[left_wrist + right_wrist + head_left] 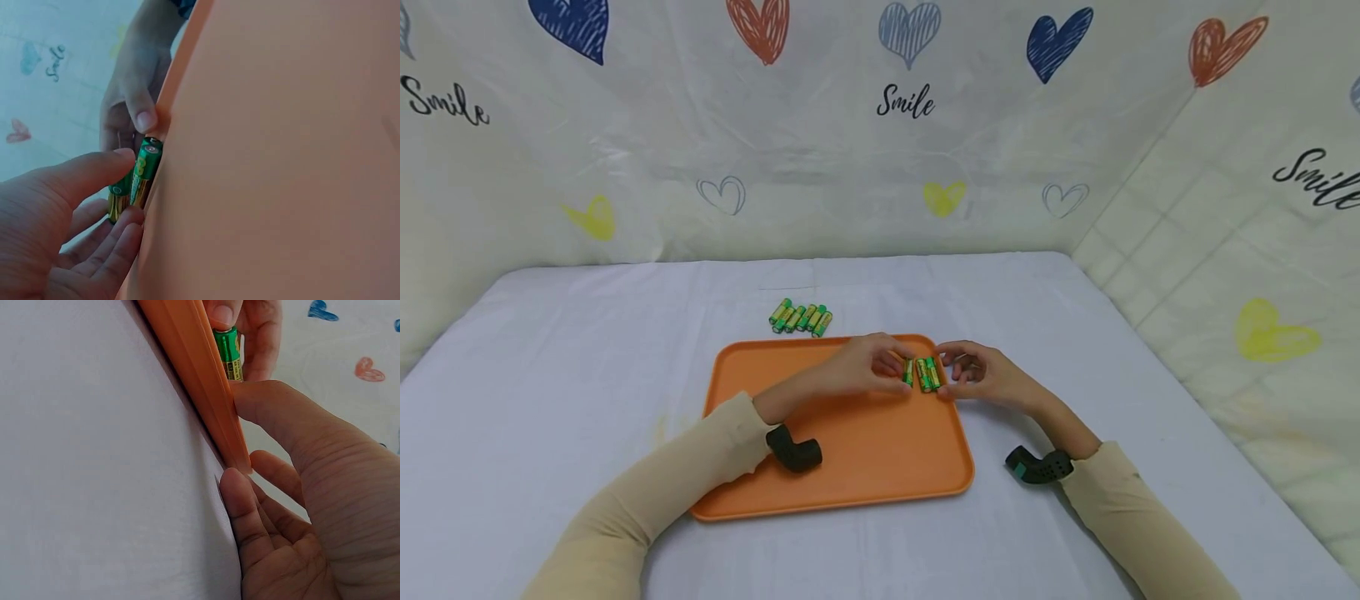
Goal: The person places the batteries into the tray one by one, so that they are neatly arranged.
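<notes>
Two green and gold batteries (928, 375) stand side by side at the right end of the orange tray (850, 467). Just left of them, my left hand (872, 365) pinches another battery (907, 372) between thumb and fingers. The left wrist view shows my left thumb and fingertips around a battery (119, 197), close beside another battery (146, 169). My right hand (988, 377) is at the tray's right rim, its fingers loosely bent and thumb (256, 400) over the edge. A battery (229, 353) shows past the rim in the right wrist view.
Several more batteries (801, 317) lie in a row on the white cloth (587, 358) behind the tray. A dark curved device sits at each wrist, the left one (795, 450) over the tray. A white backdrop (820, 150) with printed hearts rises behind the table.
</notes>
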Available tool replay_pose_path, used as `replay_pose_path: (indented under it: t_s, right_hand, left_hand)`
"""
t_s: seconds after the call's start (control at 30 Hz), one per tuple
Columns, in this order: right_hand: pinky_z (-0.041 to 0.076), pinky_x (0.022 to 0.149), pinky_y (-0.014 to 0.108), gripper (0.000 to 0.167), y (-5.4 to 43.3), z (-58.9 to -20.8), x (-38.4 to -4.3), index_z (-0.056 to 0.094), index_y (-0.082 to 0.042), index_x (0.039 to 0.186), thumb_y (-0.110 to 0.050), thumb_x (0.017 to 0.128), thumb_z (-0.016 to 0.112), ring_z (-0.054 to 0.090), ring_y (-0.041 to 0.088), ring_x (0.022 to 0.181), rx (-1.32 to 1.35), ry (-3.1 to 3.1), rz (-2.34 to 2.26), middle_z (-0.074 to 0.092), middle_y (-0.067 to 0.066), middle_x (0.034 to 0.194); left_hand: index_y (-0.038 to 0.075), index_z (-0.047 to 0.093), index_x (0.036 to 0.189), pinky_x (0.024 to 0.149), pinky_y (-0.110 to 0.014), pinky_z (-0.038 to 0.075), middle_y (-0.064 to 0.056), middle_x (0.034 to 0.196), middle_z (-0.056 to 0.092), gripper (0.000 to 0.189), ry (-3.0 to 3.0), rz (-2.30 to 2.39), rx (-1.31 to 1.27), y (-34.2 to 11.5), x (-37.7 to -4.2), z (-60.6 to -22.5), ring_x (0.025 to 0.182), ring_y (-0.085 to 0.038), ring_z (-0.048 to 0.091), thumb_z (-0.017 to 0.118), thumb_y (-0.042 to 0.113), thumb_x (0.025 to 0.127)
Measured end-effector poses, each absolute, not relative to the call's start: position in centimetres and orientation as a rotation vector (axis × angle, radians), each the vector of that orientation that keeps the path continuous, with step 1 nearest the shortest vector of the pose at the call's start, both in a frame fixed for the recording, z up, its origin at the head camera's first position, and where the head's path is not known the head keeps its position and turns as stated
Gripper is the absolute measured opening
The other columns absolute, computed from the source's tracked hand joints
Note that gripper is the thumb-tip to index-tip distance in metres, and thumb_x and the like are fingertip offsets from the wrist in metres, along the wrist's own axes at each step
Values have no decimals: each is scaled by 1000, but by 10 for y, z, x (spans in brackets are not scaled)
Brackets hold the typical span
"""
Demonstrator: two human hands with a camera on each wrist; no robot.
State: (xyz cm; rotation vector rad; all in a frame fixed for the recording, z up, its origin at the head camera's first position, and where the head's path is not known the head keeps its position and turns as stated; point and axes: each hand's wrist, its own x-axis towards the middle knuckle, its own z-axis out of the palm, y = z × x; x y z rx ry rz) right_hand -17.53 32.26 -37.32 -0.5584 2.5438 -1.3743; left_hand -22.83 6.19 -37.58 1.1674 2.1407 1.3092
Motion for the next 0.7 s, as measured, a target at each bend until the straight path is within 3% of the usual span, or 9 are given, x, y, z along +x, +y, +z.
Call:
replay_pose_path:
  t_s: [0.33,0.7]
  right_hand:
    - [46,73,22,56,321,-372,-173,55,-4,133,-11,83,79,51,21,89,-542,2555,-1369,55,14,111]
    - [46,74,23,56,323,-374,-176,55,-4,133,-10,82,79,52,20,89,-571,2535,-1396,55,15,111]
  left_hand:
    - [5,63,127,78,-21,55,-8,106,65,47,2188,1291,1162,69,-229,-379,89,-11,66,79,14,83]
    - [2,62,126,81,-22,54,-10,110,63,47,2163,1314,1124,70,-227,-380,92,-14,66,78,13,84]
